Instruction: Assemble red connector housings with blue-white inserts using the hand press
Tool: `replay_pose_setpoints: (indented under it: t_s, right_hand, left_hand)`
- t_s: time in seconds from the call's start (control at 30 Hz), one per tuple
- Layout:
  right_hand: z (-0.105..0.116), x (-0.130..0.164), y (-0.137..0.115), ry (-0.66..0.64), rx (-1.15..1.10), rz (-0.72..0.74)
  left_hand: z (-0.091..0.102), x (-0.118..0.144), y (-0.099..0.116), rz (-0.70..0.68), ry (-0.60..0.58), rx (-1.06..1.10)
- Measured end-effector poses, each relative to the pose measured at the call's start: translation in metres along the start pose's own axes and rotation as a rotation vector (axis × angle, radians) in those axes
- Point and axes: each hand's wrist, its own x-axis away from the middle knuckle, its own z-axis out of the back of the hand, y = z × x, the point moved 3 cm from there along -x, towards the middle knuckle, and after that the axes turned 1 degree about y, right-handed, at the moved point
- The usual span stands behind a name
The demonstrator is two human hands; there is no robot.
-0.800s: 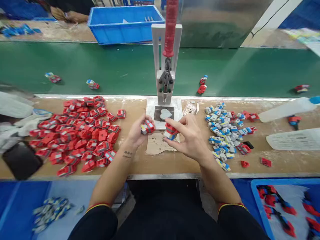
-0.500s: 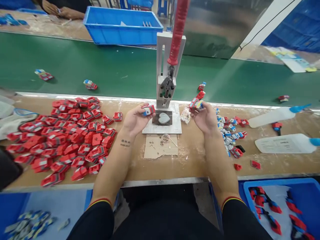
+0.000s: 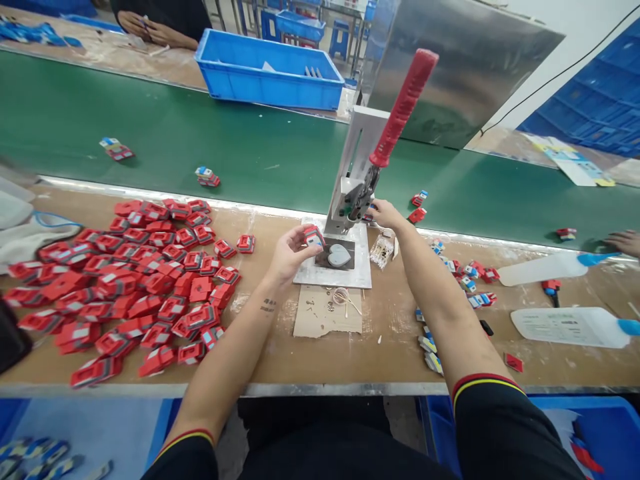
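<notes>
My left hand [image 3: 290,257] is closed on a small red and white toy vehicle [image 3: 313,235], held just left of the press's base. My right hand [image 3: 386,215] reaches behind the lever press [image 3: 353,173], near the edge of the green belt. A bit of a red and blue toy vehicle [image 3: 370,212] shows at its fingertips; the press hides the rest. On the press's base plate [image 3: 333,277] lies a dark block with a grey heart-shaped pad [image 3: 339,255]. The red lever handle [image 3: 405,107] stands up, tilted right.
Many red toy shells [image 3: 150,273] are heaped on the left. Blue and white parts [image 3: 470,277] and two bottles [image 3: 570,327] lie on the right. Cotton swabs [image 3: 383,250] sit beside the press. A co-worker's hand [image 3: 625,243] shows at the right edge; blue bin [image 3: 270,73] behind.
My right hand has moved left and forward behind the press with its toy vehicle. My left hand has turned its toy vehicle near the press. The view has tilted and shifted.
</notes>
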Motion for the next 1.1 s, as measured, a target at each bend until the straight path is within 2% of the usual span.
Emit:
replay_pose_setpoints:
  t_s: [0.13,0.23,0.3,0.4,0.5,0.63,0.73,0.83,0.93,1.0,1.1]
  right_hand:
    - [0.003,0.004,0.005,0.02,0.071,0.08]
    - [0.018,0.013,0.007,0.137,0.069,0.123]
    - [0.034,0.023,0.0,0.271,-0.014,0.172]
    - [0.06,0.049,-0.035,0.447,-0.257,0.369]
    - [0.078,0.08,-0.099,0.44,-0.407,0.565]
    - [0.079,0.104,-0.18,0.389,-0.42,0.667]
    - [0.071,0.107,-0.21,0.354,-0.425,0.683]
    - [0.065,0.107,-0.219,0.34,-0.458,0.691]
    - [0.064,0.11,-0.22,0.339,-0.474,0.672]
    - [0.065,0.113,-0.221,0.338,-0.473,0.655]
    - [0.067,0.118,-0.223,0.347,-0.458,0.62]
  left_hand:
    - [0.002,-0.003,-0.008,-0.072,0.001,-0.093]
    - [0.004,-0.005,-0.01,-0.186,-0.007,-0.297]
    - [0.003,-0.005,-0.01,-0.275,-0.01,-0.416]
    - [0.001,-0.004,-0.009,-0.39,-0.052,-0.526]
    - [-0.002,-0.003,-0.012,-0.447,-0.16,-0.585]
    - [-0.005,-0.003,-0.019,-0.373,-0.208,-0.411]
    - [-0.007,0.0,-0.018,-0.256,-0.184,-0.148]
    - [-0.003,0.003,-0.01,-0.109,-0.081,0.089]
    - [0.002,0.006,-0.004,0.043,0.019,0.186]
    - [0.004,0.005,-0.004,0.08,0.084,0.17]
    - [0.004,0.001,-0.006,0.039,0.151,0.152]
